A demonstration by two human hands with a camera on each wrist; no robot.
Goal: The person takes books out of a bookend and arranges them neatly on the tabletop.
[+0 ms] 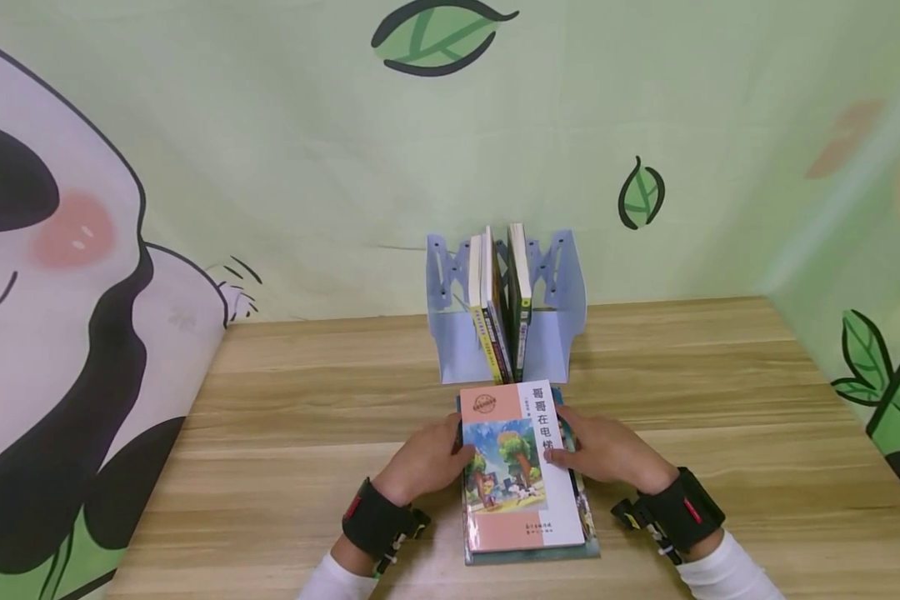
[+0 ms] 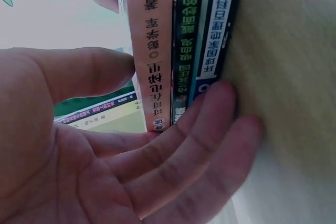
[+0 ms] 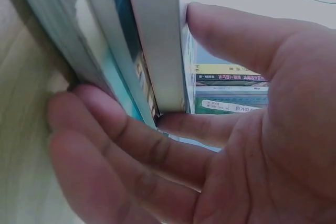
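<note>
Our left hand (image 1: 426,456) and right hand (image 1: 609,450) grip the books (image 1: 521,471).
Well in from the tabletop's (image 1: 292,408) back edge, both curl round the sides; we should squeeze evenly so none slip.

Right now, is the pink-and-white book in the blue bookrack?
No, the pink-and-white book tops the stack between left hand and right hand, outside the blue bookrack.

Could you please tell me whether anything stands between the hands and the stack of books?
Nothing visible does: the left hand and the right hand directly hold the stack of books from opposite sides.
</note>
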